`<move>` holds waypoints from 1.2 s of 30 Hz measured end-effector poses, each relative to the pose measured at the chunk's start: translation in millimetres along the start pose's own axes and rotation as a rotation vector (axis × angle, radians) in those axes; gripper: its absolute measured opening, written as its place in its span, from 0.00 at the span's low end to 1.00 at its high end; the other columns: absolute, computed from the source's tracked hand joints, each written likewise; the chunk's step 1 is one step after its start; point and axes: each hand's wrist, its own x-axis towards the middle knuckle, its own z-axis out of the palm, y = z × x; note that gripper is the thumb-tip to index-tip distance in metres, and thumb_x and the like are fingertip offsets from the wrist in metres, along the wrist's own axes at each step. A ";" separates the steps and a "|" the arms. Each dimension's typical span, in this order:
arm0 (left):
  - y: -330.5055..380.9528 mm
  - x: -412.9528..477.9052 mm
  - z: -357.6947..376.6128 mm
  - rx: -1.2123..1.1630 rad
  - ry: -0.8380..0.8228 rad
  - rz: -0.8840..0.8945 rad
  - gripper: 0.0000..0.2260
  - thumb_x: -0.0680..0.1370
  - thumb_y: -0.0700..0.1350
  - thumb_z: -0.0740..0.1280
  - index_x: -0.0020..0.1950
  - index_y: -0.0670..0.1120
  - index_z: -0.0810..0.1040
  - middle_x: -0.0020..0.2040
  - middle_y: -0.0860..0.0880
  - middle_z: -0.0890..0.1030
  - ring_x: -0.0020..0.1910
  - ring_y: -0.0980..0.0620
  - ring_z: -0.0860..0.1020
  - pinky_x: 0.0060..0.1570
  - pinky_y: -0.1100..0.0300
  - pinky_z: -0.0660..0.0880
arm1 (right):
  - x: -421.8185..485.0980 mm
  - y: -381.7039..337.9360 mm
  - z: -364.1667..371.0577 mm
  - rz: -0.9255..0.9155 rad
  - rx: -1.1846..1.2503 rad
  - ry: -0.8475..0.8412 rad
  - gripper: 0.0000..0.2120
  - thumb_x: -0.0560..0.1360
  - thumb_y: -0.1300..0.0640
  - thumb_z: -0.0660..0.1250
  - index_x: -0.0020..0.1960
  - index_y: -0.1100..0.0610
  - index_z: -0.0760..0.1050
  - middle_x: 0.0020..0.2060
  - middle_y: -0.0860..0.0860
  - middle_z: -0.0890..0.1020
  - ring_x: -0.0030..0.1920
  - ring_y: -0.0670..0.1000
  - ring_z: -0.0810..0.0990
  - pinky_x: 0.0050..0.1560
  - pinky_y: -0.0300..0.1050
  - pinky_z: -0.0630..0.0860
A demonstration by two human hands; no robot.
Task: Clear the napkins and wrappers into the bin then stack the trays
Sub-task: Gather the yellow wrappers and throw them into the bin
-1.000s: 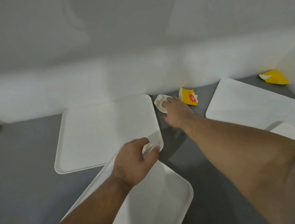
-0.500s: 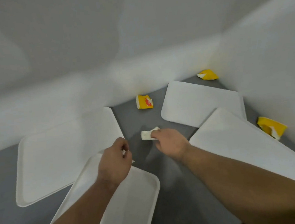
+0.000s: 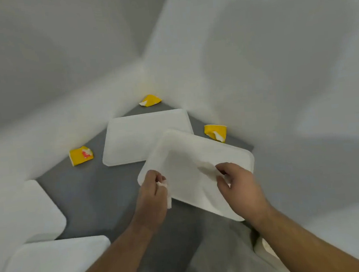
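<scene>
The left hand (image 3: 152, 192) is curling tightly around a crumpled white napkin (image 3: 167, 194), at seven o'clock of the near tray (image 3: 189, 156). The right hand (image 3: 237, 185) is pinching something pale over that tray; what it is, I cannot tell. Yellow wrappers (image 3: 81, 155) are lying at ten, twelve and two o'clock.

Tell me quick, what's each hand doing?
Left hand: closed on a crumpled white paper napkin.
Right hand: closed; what it holds cannot be told.

White trays (image 3: 146, 136) on grey floor (image 3: 92, 191); yellow wrappers (image 3: 81, 155), one marked red
</scene>
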 end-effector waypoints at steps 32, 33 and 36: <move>-278.1 -76.9 570.6 0.515 -0.418 -0.566 0.05 0.72 0.47 0.75 0.46 0.48 0.82 0.46 0.46 0.85 0.48 0.43 0.83 0.49 0.54 0.80 | -221.1 553.1 -6.6 1.004 0.164 0.154 0.10 0.76 0.57 0.67 0.51 0.43 0.80 0.39 0.39 0.81 0.39 0.40 0.80 0.34 0.32 0.70; -295.0 -76.5 581.2 0.535 -0.421 -0.598 0.07 0.73 0.48 0.74 0.48 0.48 0.83 0.47 0.46 0.85 0.48 0.43 0.83 0.50 0.55 0.80 | -219.9 568.8 4.4 1.007 0.143 0.140 0.11 0.76 0.57 0.66 0.53 0.44 0.81 0.41 0.41 0.82 0.40 0.42 0.80 0.36 0.35 0.72; -342.6 -72.5 610.0 0.532 -0.407 -0.690 0.14 0.74 0.52 0.73 0.55 0.45 0.84 0.52 0.45 0.86 0.52 0.42 0.83 0.57 0.52 0.81 | -214.9 612.7 36.7 1.012 0.063 0.089 0.15 0.77 0.58 0.67 0.63 0.49 0.80 0.52 0.49 0.86 0.47 0.51 0.83 0.48 0.41 0.74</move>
